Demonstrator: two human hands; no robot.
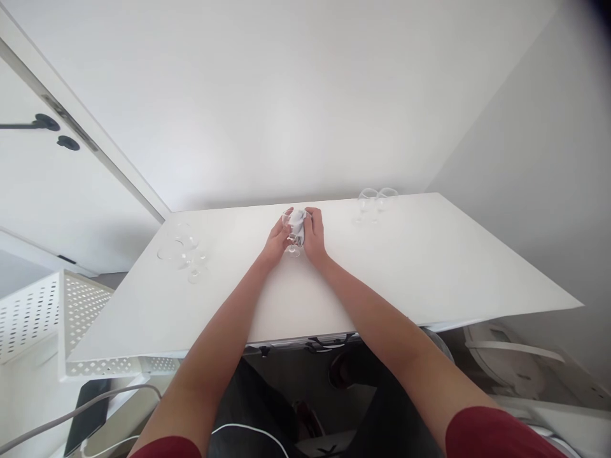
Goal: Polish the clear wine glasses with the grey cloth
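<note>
A clear stemmed glass point(293, 252) stands upright near the far middle of the white table, its foot at or just above the surface. My left hand point(277, 243) is closed around the left side of its bowl. From the right, my right hand point(315, 236) grips a crumpled white cloth point(296, 220), which is at the bowl. Part of the cloth seems to lie inside the bowl, and the fingers hide much of the glass.
Two clear stemmed glasses point(170, 252) are on the left of the white table point(429, 267). Two more glasses point(368, 196) stand at the back right, near the wall point(296, 95). A perforated white rack point(86, 299) is beyond the left edge, below a door point(33, 178).
</note>
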